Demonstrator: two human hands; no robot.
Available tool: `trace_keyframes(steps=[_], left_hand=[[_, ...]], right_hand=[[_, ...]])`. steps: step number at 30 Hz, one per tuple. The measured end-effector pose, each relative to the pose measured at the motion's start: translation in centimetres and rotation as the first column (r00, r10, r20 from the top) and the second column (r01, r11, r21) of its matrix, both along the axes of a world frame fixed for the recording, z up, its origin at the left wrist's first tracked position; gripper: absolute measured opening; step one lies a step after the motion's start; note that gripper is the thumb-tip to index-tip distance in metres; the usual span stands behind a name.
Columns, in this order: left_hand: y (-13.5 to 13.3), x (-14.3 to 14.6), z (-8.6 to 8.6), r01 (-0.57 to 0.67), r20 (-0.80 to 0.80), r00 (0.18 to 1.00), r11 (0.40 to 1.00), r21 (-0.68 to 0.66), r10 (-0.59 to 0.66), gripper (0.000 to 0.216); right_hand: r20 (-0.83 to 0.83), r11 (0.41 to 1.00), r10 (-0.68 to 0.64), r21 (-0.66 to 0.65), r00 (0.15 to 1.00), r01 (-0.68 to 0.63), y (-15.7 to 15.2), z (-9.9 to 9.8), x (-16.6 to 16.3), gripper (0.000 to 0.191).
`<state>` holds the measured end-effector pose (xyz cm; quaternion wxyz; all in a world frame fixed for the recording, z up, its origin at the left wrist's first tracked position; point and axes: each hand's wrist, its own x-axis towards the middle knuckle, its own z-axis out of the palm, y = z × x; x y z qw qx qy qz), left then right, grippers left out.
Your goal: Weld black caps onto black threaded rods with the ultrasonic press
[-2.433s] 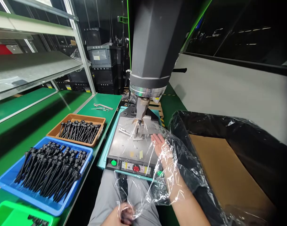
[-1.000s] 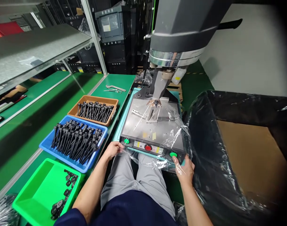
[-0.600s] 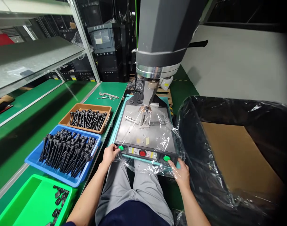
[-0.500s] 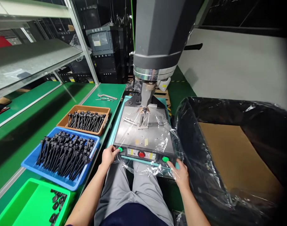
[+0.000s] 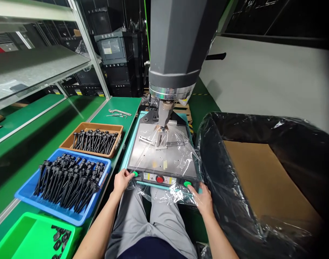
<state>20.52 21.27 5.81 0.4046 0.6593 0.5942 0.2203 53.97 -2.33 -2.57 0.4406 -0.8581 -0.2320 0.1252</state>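
My left hand [image 5: 122, 182] grips the left front corner of the ultrasonic welder's base [image 5: 150, 162], its thumb at the left green button [image 5: 135, 173]. On the right front corner, my right hand [image 5: 204, 198] has its thumb at the other green button [image 5: 187, 183] and its fingers round the side. Between the buttons sits a red button [image 5: 159, 179]. Above the metal plate, the welder's horn [image 5: 164, 112] is down at a small fixture [image 5: 161, 139]. The horn's tip hides whatever lies in the fixture. Clear plastic film covers the base's front and right side.
On the green bench at left stand a brown tray [image 5: 64, 144] and a blue tray [image 5: 26, 194], both full of black stemmed parts, and a green tray [image 5: 18, 237] with small black pieces. Tools [image 5: 119, 113] lie behind. A black-lined bin [image 5: 218, 172] with cardboard stands right.
The welder's head and horn have come down toward the fixture, covering the small dark piece seen there before. Both hands stay at the green buttons. The view has shifted slightly.
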Motion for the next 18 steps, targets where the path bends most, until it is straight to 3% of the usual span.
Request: trace_keyframes(steps=[7,18], left_hand=[[-1.6,-0.8,-0.2,0.174,0.329,0.940,0.954,-0.243,-0.087,0.053],[-2.5,-0.9,0.0,0.185,0.425,0.905,0.929,-0.322,-0.033,0.049]], right_hand=[[-0.185,0.997,0.050,0.062,0.982,-0.039,-1.5,-0.8,1.0,0.081],[-0.148,0.995,0.087,0.065,0.985,-0.078,-1.3,0.2,0.6,0.077]])
